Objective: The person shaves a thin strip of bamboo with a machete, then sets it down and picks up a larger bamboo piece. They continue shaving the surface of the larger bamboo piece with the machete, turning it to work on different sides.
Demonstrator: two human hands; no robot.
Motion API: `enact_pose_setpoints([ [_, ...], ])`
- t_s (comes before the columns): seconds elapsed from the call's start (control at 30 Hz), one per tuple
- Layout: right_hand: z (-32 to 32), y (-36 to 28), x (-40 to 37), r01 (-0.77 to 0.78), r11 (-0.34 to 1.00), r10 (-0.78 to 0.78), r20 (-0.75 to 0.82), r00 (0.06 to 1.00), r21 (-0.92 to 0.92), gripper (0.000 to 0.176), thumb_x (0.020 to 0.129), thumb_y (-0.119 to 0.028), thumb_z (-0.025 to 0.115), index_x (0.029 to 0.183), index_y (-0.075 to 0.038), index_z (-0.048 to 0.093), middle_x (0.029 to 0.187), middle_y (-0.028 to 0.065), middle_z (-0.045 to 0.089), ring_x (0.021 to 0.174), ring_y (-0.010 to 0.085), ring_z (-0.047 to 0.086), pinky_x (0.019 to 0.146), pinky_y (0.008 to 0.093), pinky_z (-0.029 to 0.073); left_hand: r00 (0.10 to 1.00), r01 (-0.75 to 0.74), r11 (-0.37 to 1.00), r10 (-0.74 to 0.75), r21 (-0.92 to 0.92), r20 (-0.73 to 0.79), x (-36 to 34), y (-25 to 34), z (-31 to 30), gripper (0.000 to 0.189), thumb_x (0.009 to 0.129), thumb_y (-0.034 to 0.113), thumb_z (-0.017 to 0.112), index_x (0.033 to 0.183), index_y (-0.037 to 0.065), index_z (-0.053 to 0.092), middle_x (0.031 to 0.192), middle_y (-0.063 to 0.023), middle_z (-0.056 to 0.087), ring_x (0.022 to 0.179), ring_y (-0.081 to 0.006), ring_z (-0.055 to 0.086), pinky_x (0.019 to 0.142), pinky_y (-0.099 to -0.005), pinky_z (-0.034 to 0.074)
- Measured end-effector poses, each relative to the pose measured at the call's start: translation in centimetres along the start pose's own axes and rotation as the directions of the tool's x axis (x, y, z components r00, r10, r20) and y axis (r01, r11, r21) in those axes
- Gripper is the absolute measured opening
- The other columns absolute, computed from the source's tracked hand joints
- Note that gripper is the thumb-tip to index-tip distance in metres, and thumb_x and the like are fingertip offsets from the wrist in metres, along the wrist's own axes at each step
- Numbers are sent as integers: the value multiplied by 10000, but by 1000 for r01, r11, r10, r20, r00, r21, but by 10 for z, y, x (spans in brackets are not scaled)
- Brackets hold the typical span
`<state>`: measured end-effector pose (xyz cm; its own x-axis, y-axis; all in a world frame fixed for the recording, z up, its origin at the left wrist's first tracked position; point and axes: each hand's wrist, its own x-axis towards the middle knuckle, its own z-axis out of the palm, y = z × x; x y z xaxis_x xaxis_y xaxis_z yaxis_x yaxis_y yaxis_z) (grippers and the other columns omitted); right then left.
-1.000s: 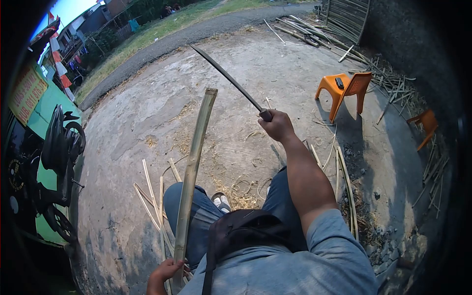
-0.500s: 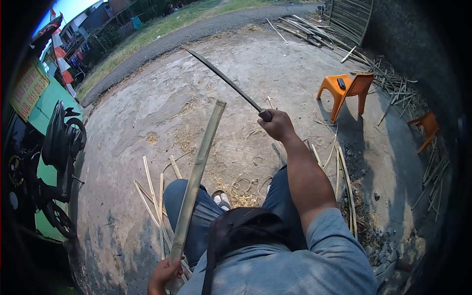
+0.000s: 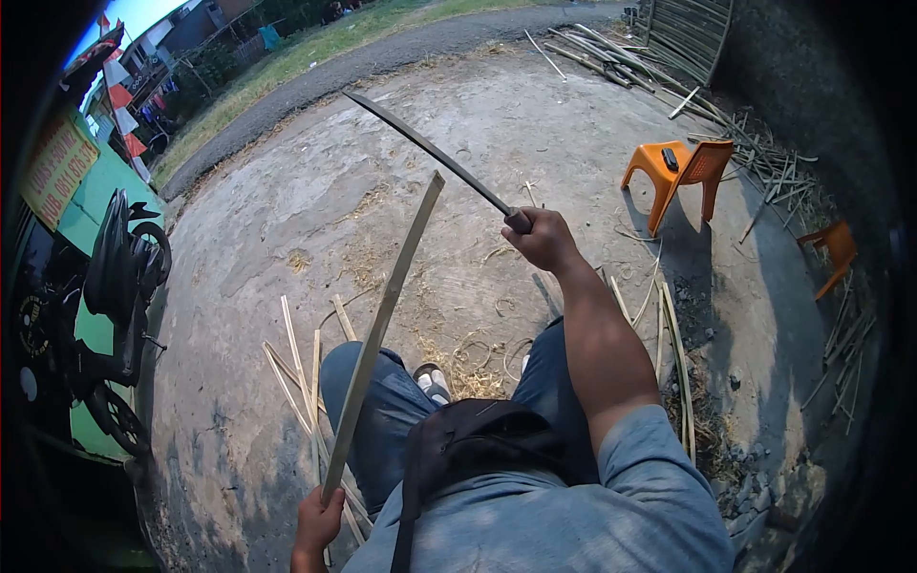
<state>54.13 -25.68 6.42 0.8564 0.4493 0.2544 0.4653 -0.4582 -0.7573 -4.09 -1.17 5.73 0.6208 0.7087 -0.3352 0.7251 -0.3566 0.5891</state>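
left hand clamped round the foot of the bamboo strip, which leans up well left of the orange chair. right hand fisted on the machete, raised over the strip's tip. looks poised to strike; the edge needs centring on that thin end.

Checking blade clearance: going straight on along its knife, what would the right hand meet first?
Probably nothing: beyond the right hand and its knife lies only bare concrete ground. The tip of the bamboo strip sits just under that line; depth unclear.

R hand grips machete; L hand holds bamboo slat.
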Motion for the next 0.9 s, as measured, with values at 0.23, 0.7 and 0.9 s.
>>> enact_pose_setpoints([
  [0.23,17,-34,-18,220,974,-211,139,967,-47,180,863,-297,752,940,-134,755,831,134,737,798,356,722,720,463,571,974,-173,977,190,127,-128,3,18,15,496,1082,442,515,944,-7,673,767,-181,649,744,-375,655,674,-472,489],
  [0.7,67,-66,-37,333,888,-169,448,878,-317,106,803,-207,703,895,-186,750,891,104,746,887,338,730,774,481,576,962,-200,943,240,264,-130,17,9,17,604,1077,542,436,903,-5,625,813,-269,617,806,-519,599,692,-570,453],
  [0.9,63,-57,-30,154,953,-19,453,891,-263,197,832,-204,668,997,-207,776,959,125,755,946,350,725,838,481,575,954,-224,930,271,293,-131,17,8,20,587,1077,533,441,943,-7,627,844,-273,620,834,-523,598,707,-570,455],
])
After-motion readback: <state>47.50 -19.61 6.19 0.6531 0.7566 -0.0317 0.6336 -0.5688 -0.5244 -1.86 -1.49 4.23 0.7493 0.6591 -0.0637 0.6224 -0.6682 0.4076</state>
